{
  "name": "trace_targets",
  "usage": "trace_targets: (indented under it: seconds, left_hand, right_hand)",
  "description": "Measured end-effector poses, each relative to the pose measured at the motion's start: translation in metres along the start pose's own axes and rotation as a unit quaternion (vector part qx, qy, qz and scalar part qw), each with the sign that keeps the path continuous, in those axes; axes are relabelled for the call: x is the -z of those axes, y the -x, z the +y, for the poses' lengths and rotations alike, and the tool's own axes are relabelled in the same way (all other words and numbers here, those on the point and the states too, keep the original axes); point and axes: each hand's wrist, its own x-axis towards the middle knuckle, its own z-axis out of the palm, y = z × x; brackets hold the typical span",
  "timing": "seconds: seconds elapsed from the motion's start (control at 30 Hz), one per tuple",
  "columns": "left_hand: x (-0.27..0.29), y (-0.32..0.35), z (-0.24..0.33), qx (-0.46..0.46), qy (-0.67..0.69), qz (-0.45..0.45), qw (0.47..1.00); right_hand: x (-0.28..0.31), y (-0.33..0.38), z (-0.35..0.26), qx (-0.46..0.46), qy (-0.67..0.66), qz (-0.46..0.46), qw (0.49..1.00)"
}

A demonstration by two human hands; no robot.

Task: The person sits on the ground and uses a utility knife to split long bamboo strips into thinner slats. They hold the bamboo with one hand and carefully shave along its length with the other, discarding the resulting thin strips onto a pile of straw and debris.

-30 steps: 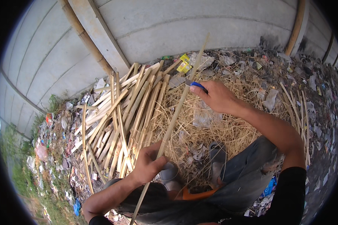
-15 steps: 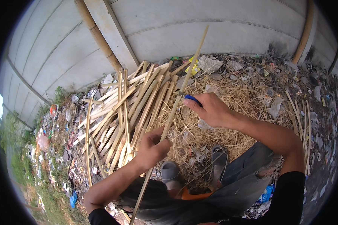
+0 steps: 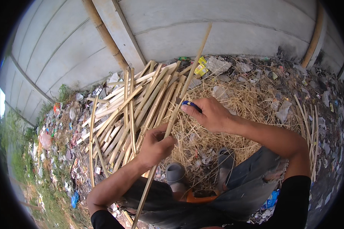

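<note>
A long, thin bamboo strip (image 3: 191, 72) slants through the middle of the view, from the lower edge up toward the wall. My left hand (image 3: 155, 147) is closed around it at about its middle. My right hand (image 3: 214, 115) grips a blue-handled knife (image 3: 192, 105), fingers wrapped round the handle. The short blade lies against the strip a little above my left hand. Beyond my left hand is a heap of split bamboo strips (image 3: 141, 100), some lying across each other.
Pale shavings (image 3: 244, 133) cover the ground around my shoes (image 3: 176, 172). More thin strips (image 3: 314, 141) lie at the right. Litter and plants spread at the left. A grey panel wall (image 3: 218, 34) with bamboo poles (image 3: 105, 32) stands behind, a stone chunk (image 3: 218, 65) near its foot.
My right hand and the knife have moved slightly down along the strip, closer to my left hand. The left hand keeps its hold. The whole view has shifted a little.
</note>
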Motion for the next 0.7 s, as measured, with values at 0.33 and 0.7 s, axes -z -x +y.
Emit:
trace_targets:
  seconds: [0.33,0.7]
  left_hand:
    - [0.004,0.000,-0.009,0.000,-0.013,0.009,1.000]
    - [0.002,-0.004,-0.010,0.002,-0.025,0.018,1.000]
  right_hand:
    - [-0.018,0.004,-0.011,-0.025,-0.024,-0.064,0.997]
    - [-0.007,0.003,-0.021,-0.032,0.120,-0.044,0.991]
